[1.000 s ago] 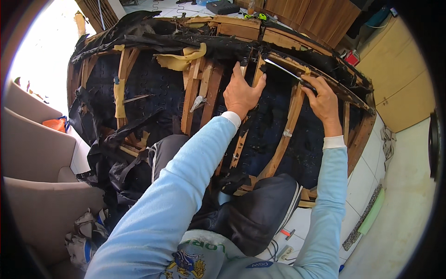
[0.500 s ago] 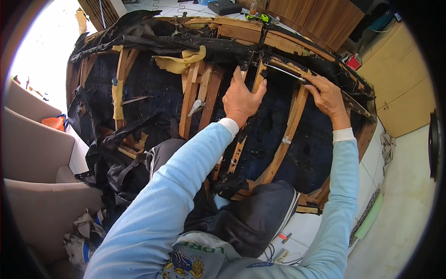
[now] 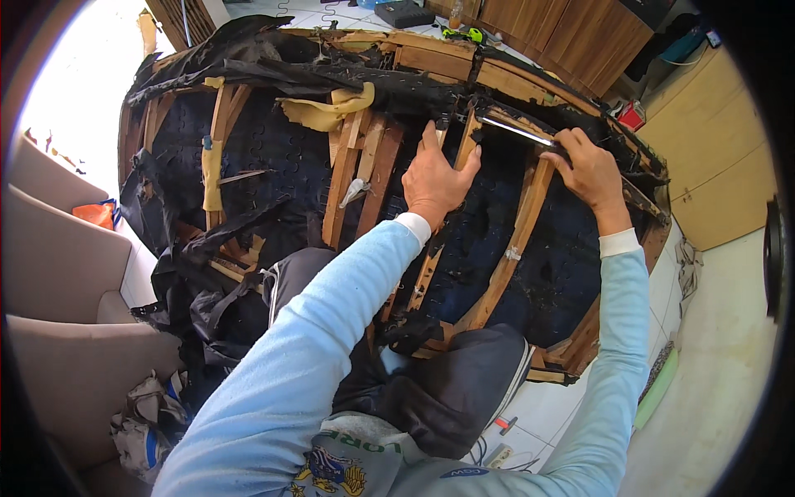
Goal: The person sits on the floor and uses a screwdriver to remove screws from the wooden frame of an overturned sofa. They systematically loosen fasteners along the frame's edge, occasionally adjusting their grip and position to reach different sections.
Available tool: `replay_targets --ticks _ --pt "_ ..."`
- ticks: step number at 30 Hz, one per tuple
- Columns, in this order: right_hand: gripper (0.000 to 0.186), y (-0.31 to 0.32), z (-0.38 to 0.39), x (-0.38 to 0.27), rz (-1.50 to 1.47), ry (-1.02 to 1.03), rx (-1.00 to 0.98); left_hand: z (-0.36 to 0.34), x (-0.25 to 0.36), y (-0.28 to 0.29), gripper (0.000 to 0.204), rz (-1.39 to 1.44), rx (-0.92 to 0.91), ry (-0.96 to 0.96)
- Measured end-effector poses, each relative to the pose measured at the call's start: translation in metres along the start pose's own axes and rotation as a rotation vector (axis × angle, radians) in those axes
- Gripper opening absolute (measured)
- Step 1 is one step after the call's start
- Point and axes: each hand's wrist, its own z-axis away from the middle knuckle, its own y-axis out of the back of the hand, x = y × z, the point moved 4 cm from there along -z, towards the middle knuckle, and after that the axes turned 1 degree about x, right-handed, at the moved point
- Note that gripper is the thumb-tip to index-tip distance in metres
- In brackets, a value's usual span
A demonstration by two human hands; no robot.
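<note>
A curved wooden sofa frame lies before me, with torn black fabric hanging from its rails and springs showing inside. My right hand is closed around the dark end of a long tool with a shiny metal shaft. The shaft runs left along the upper rail, its tip by the top of a wooden slat; the exact kind of tool is unclear. My left hand is near the same slat, thumb and fingers apart. Whether its fingertips touch the wood is hard to tell.
Yellow foam hangs from the upper rail. Beige upholstered seats stand at the left, with crumpled cloth below. A red-handled tool and a power strip lie on the tiled floor. Wooden cabinets stand behind.
The tool's shaft looks broader and brighter, and more of its dark end shows by my right hand. Both hands have shifted slightly right in the picture, the left staying spread.
</note>
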Motion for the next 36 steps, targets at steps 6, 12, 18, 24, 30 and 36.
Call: replay_targets --ticks 6,12,18,24,30,36 --pt "0.042 -0.017 0.010 -0.002 -0.178 -0.195 -0.217 -0.002 -0.002 -0.001 0.099 0.015 0.014 -0.018" --pt "0.059 -0.046 0.030 -0.001 -0.760 -0.463 -0.382 0.001 -0.002 -0.002 0.100 0.008 0.020 -0.010" --pt "0.065 -0.082 0.069 -0.075 -1.845 -1.042 -0.532 0.001 -0.003 0.000 0.100 0.017 0.026 -0.004" --pt "0.064 -0.046 0.054 -0.128 -2.699 -0.465 0.603 0.000 -0.004 0.000 0.100 0.017 0.045 -0.005" --pt "0.042 -0.085 0.069 -0.142 -0.889 -0.780 0.283 0.000 -0.006 -0.002 0.099 0.047 0.063 -0.043" --pt "0.042 -0.073 0.089 -0.152 -0.501 -0.817 0.218 0.001 -0.006 0.000 0.099 0.055 0.054 -0.045"
